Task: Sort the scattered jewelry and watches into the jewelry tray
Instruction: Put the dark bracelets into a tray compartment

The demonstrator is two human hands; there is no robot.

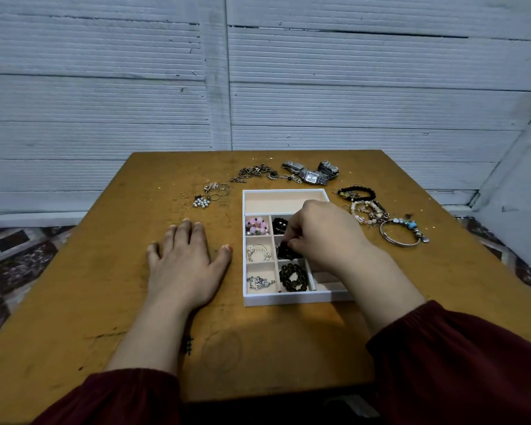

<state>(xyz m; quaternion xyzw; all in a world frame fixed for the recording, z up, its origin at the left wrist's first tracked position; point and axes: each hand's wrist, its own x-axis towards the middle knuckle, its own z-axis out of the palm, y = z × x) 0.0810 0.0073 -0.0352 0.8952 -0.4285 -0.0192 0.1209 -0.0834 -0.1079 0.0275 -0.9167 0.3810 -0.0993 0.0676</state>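
Pinches a dark bead bracelet (285, 251) in the curled fingers of the right hand (322, 234), low over a middle compartment of the jewelry tray (288, 300); rests the left hand (184, 259) flat and empty on the table (105, 286) left of the tray. Looks roughly half done: holds pink beads (257, 226), black beads (279, 225), silver hoops (259, 252), a silver chain (259, 283) and another dark bracelet (293, 277) in the tray's small compartments already; shows its long far compartment bare. Leaves watches (311, 173) and chains (256, 173) beyond the tray, rings (215, 187) and a pearl cluster (202, 203) off its far-left corner, bracelets (365, 207) and a bangle (402, 237) to its right.
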